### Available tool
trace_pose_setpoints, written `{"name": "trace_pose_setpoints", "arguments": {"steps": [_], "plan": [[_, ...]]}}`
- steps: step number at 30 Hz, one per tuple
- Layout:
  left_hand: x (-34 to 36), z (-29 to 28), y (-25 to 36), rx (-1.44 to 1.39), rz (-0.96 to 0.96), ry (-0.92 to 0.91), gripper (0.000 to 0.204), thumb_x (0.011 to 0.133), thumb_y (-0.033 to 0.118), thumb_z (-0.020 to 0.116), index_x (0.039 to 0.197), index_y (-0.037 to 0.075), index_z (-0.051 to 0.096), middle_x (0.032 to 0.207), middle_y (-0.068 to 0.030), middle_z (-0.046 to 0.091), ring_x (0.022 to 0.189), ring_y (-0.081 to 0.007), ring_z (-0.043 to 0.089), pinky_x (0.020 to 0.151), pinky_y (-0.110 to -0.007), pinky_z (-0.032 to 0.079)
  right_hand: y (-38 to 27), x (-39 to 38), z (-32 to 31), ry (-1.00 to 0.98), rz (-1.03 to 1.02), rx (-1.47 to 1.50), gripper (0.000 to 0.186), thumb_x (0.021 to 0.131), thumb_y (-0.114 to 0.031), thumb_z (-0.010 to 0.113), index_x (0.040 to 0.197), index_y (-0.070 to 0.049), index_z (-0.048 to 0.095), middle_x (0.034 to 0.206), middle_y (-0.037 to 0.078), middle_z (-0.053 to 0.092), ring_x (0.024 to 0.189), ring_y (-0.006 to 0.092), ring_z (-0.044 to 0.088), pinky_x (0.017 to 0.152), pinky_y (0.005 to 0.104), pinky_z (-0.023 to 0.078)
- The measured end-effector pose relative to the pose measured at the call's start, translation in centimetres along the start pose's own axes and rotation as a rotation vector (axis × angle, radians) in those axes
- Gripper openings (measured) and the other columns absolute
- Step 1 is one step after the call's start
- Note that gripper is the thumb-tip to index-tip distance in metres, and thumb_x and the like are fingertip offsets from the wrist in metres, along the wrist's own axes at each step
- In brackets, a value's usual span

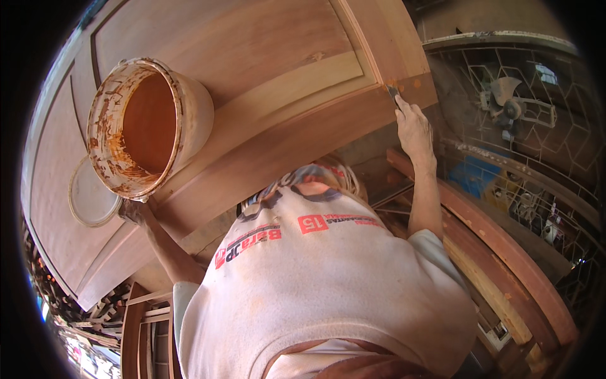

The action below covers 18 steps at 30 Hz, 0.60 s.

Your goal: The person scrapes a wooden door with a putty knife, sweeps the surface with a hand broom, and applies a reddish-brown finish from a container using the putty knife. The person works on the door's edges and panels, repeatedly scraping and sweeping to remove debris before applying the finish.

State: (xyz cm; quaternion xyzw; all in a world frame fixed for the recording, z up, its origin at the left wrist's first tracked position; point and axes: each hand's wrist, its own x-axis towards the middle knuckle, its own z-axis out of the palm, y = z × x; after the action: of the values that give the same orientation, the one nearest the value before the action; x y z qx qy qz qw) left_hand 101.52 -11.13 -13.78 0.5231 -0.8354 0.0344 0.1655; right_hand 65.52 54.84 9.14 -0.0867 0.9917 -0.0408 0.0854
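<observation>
My right hand (415, 129) is closed on a small putty knife (392, 93), its dark blade touching the corner of a wooden door panel (284, 136). Orange-brown filler spots (413, 83) dot the wood around the blade tip. Over at the left, my left hand (130, 211) is beside the base of a white bucket (197, 117) and the edge of a round pale lid (95, 192); its fingers are mostly hidden and in shadow. Reddish-brown paste or liquid fills part of the bucket, and smears coat its inner wall and rim.
Curved wooden beams (499, 252) run along my right side. Beyond them are a metal grille (543, 145) and a fan (505, 104). Wooden frames (148, 335) stand at lower left, near a heap of wood offcuts (104, 316).
</observation>
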Motion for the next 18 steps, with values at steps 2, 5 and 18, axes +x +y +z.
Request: {"name": "trace_pose_setpoints", "arguments": {"steps": [2, 5, 18], "plan": [[-0.1, -0.3, 0.1, -0.006, 0.002, -0.001, 0.078, 0.098, 0.066, 0.041, 0.121, -0.003, 0.068, 0.122, -0.0266, 0.067, 0.107, -0.0446, 0.065, 0.089, -0.058, 0.049, 0.1, -0.3, 0.1, 0.055, 0.006, 0.051, 0.038, 0.105, -0.018, 0.052, 0.141, -0.009, 0.061, 0.118, 0.021, 0.067, 0.109, 0.0406, 0.066, 0.094, 0.049, 0.053], [-0.3, -0.6, 0.1, -0.014, -0.003, 0.003, 0.077, 0.098, 0.065, 0.041, 0.12, -0.003, 0.068, 0.122, -0.0264, 0.067, 0.107, -0.0442, 0.065, 0.089, -0.058, 0.049, 0.5, -0.4, -0.2, 0.146, -0.009, 0.165, 0.04, 0.104, -0.018, 0.053, 0.142, -0.008, 0.059, 0.12, 0.021, 0.066, 0.111, 0.0395, 0.066, 0.096, 0.0482, 0.052], [2.4, -1.2, 0.0, 0.036, 0.057, 0.012, 0.074, 0.098, 0.063, 0.043, 0.119, -0.003, 0.069, 0.121, -0.0255, 0.068, 0.107, -0.0427, 0.066, 0.089, -0.056, 0.05, 9.7, -7.2, 13.8, 0.258, -0.052, 0.376, 0.046, 0.103, -0.012, 0.055, 0.149, -0.005, 0.052, 0.113, 0.023, 0.065, 0.098, 0.0391, 0.065, 0.09, 0.0428, 0.054]]}}
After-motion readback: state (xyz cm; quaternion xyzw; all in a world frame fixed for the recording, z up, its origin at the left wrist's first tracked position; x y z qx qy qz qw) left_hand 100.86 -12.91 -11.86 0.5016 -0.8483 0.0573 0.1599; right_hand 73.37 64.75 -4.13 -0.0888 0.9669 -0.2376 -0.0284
